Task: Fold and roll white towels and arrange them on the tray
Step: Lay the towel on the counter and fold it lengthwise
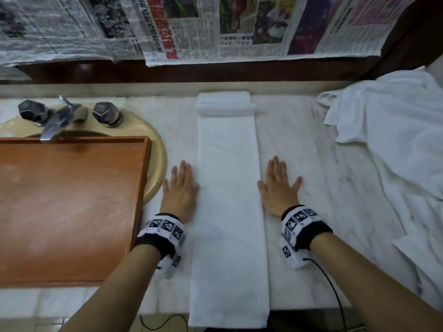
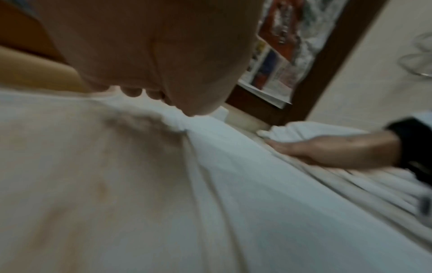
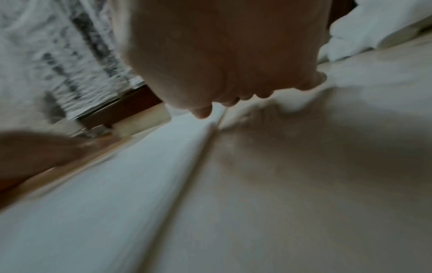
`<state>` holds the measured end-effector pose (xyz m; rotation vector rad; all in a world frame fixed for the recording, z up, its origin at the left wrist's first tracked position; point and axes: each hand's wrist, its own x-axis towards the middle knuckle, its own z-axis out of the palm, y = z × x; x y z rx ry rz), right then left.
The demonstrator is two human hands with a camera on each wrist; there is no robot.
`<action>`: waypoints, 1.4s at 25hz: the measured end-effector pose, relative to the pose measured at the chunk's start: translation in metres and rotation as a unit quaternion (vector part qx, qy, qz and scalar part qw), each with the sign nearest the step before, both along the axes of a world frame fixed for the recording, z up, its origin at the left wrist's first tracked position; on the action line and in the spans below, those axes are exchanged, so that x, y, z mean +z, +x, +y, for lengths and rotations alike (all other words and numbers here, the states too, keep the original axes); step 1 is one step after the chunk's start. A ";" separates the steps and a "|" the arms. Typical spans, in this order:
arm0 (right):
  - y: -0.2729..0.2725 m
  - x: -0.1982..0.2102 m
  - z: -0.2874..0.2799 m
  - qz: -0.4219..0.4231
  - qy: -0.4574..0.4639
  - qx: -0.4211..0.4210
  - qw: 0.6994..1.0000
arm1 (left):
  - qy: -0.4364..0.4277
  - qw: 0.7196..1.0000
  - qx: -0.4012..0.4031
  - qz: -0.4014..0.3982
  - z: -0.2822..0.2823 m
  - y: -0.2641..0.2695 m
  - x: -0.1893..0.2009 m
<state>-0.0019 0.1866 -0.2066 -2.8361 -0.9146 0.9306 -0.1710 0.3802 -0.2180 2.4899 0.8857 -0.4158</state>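
Flanking folded towel (image 1: 229, 188) edges: left hand (image 1: 180, 188) & right hand (image 1: 279, 186) flat, fingers spread, prob. touching.

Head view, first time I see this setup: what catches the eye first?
A long white towel, folded into a narrow strip with its far end folded over, runs down the middle of the marble counter. The left hand and right hand lie flat on either side of it. A wooden tray sits over the sink on the left; crumpled towels are heaped on the right.
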 end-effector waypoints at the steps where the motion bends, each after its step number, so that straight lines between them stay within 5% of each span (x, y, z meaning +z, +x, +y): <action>1: -0.022 0.001 0.001 -0.007 0.014 0.041 0.999 | -0.001 0.999 -0.044 -0.017 -0.019 0.000 0.003; 4: -0.065 -0.011 -0.016 0.000 0.030 0.134 0.991 | 0.026 0.990 -0.141 -0.018 -0.061 -0.023 -0.007; 8: -0.027 -0.006 -0.050 0.014 -0.018 -0.088 0.996 | 0.017 0.998 0.046 0.033 -0.030 -0.060 -0.008; 13: -0.115 -0.007 -0.041 -0.005 0.032 0.149 0.988 | 0.023 0.987 -0.156 -0.032 -0.095 -0.060 -0.009; 18: -0.083 -0.008 -0.073 0.000 -0.028 -0.053 0.998 | 0.037 0.997 0.055 0.049 -0.045 -0.098 -0.007; 23: -0.136 -0.008 -0.048 -0.010 0.029 0.167 0.986 | 0.023 0.990 -0.133 -0.036 -0.107 -0.086 -0.007; 27: -0.106 -0.010 -0.057 -0.003 -0.037 -0.008 0.999 | 0.038 0.998 0.021 0.043 -0.071 -0.110 -0.013; 29: -0.113 -0.005 -0.049 -0.023 -0.030 -0.010 0.999 | 0.020 0.998 0.049 0.032 -0.071 -0.105 -0.005; 33: -0.153 -0.011 -0.041 -0.025 0.019 0.119 0.992 | 0.015 0.990 -0.138 -0.031 -0.103 -0.089 -0.004; 35: -0.150 -0.012 -0.046 -0.024 0.010 0.109 0.994 | 0.037 0.989 -0.143 0.002 -0.102 -0.092 -0.009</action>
